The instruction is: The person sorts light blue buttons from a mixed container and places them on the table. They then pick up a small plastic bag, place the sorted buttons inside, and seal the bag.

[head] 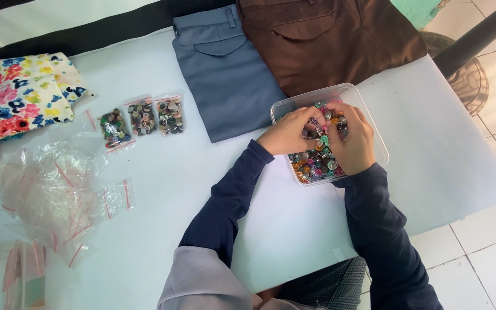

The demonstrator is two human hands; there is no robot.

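Note:
A clear plastic tub (374,135) full of mixed coloured buttons (315,163) sits on the white table right of centre. Both my hands are inside it. My left hand (288,133) rests on the tub's near-left side, its fingers curled down among the buttons. My right hand (354,140) lies over the right half, fingers bent and meeting the left fingertips in the middle of the pile. The fingertips are pinched together around small buttons; what exactly each hand holds is hidden by the fingers.
Three small zip bags filled with buttons (142,117) lie in a row at left. A heap of empty clear zip bags (58,189) lies nearer. Folded blue trousers (225,74), brown trousers (328,40) and floral cloth (12,95) lie at the far side. A fan base stands at right.

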